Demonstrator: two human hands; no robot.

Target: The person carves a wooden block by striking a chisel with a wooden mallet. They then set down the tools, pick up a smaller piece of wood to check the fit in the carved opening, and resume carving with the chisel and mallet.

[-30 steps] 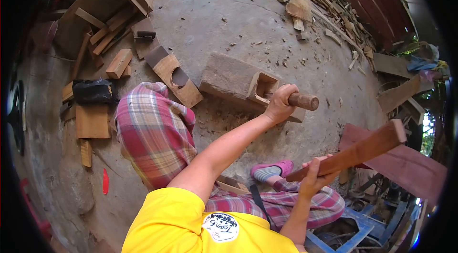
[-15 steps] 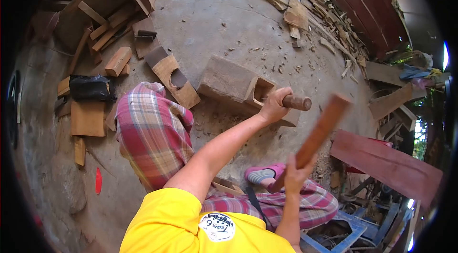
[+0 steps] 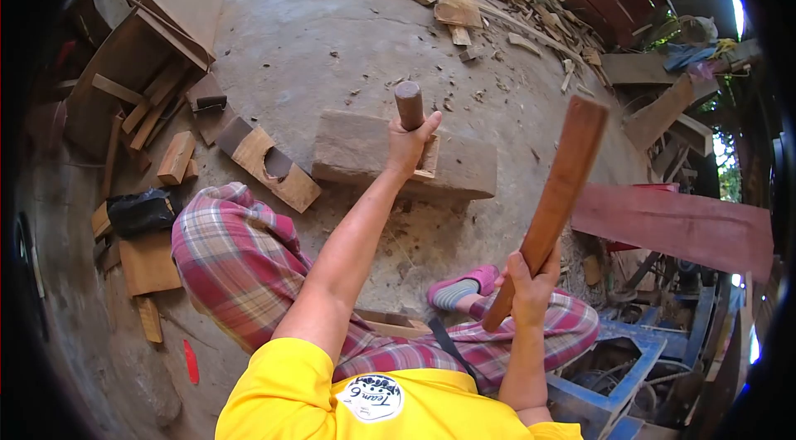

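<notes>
- The round wooden handle (image 3: pixel 409 105) has swung from pointing sideways to standing nearly upright.
- Left hand (image 3: pixel 407 148): closed around that handle, above the opening (image 3: pixel 428 160) in the wooden block (image 3: pixel 464 168).
- Right hand (image 3: pixel 532 281): gripping the reddish-brown wooden bar (image 3: pixel 560 179) near its lower end, the rest slanting up beyond the fingers.
- Left of the left hand: a board with a round cutout (image 3: pixel 293 189), lying on the floor (image 3: pixel 278 42).

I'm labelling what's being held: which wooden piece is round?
The dowel in the left hand, its circular end showing; the bar in the right hand is flat-sided.
</notes>
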